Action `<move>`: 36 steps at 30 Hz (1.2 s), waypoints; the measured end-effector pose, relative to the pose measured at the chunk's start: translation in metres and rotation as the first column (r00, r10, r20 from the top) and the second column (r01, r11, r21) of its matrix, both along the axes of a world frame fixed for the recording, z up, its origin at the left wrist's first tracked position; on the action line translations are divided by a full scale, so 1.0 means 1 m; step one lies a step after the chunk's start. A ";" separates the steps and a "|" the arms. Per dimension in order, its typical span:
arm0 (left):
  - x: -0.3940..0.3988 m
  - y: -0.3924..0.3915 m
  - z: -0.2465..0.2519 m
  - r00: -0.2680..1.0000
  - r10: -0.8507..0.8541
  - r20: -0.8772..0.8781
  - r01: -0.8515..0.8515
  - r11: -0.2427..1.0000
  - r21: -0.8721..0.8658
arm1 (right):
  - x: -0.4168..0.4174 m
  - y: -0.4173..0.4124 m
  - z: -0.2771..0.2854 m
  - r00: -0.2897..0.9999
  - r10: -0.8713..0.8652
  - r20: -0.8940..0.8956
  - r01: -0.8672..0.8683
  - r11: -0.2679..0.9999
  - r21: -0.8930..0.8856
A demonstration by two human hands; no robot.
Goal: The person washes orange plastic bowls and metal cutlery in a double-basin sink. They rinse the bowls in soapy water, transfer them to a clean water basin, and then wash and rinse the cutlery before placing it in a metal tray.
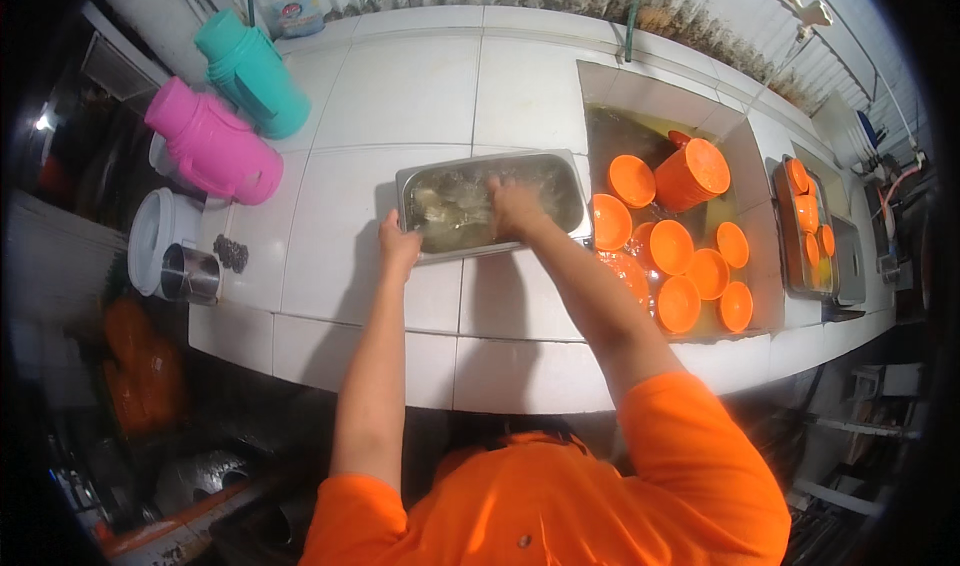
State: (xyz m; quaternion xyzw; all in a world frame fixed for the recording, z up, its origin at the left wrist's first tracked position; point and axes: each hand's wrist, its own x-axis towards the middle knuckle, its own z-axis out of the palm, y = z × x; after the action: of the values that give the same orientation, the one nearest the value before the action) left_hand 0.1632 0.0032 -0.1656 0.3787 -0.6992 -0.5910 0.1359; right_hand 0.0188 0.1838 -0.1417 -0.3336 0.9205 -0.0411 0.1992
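A rectangular stainless steel pan full of murky water stands on the white tiled counter, against the left edge of the sink. My left hand grips the pan's left rim near its front corner. Inside the pan, the fingers of my right hand dip into the water; pale, shiny shapes show below the surface, too blurred to name. Whether those fingers hold anything is hidden. Several orange plastic cups lie in the water of the tiled sink, and a stack of orange cups leans near its back.
Pink and teal vacuum flasks stand at the left, near a white bucket, a steel cup and a scouring pad. Right of the sink sits a tray of orange cups. Water runs from a tap.
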 end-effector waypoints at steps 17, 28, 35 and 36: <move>-0.008 -0.008 -0.002 1.000 0.012 0.004 -0.009 0.888 -0.461 | -0.030 0.013 -0.019 0.963 0.167 -0.212 -0.179 0.983 -0.040; -0.071 0.032 0.037 0.537 -0.562 0.629 0.782 0.052 -0.621 | -0.063 0.034 0.063 0.951 0.074 0.299 -0.058 0.996 -0.062; -0.100 0.053 0.022 0.381 -0.508 0.773 0.895 -0.007 -0.446 | -0.018 0.081 0.033 0.952 0.119 -0.283 -0.142 0.988 -0.063; -0.105 0.048 0.023 0.353 -0.538 0.766 0.918 0.041 -0.394 | -0.016 0.083 0.039 0.974 0.043 -0.224 -0.078 0.985 -0.151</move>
State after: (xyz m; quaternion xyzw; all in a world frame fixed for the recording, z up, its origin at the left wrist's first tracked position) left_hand 0.0586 0.0514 -0.1421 -0.0432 -0.9757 -0.0856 -0.1970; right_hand 0.0031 0.2667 -0.1032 -0.3789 0.9201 -0.0710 0.0699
